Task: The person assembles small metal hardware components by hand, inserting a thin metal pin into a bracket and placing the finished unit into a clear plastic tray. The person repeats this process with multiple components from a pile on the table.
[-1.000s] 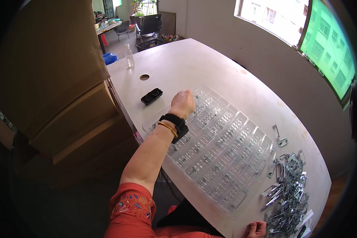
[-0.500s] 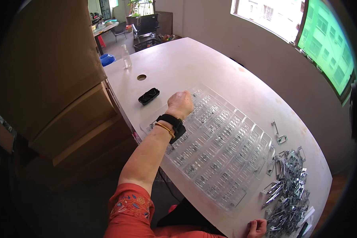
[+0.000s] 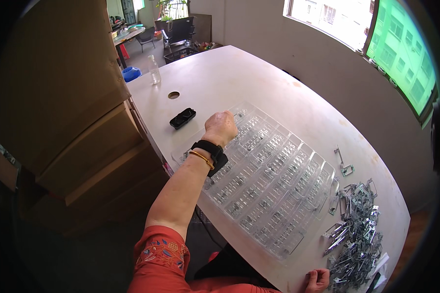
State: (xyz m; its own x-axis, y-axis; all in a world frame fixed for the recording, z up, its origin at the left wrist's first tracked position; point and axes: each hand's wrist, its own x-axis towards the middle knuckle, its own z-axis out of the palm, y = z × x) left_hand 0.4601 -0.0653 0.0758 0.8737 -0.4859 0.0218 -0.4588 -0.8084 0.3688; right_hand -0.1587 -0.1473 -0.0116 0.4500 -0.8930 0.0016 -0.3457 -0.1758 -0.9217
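Over the ribbed clear plastic tray point(image 3: 278, 180), left hand point(image 3: 221, 128).

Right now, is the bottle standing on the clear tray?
No, the bottle stands on the bare table near its far corner, well apart from the clear tray that lies under the left hand.

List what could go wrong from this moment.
The clear compartment tray reaches close to the table's near edge; a push from the left hand, fisted over its far end, might slide it off. The heap of metal clips sits near the table's end by the right hand and could spill or snag.
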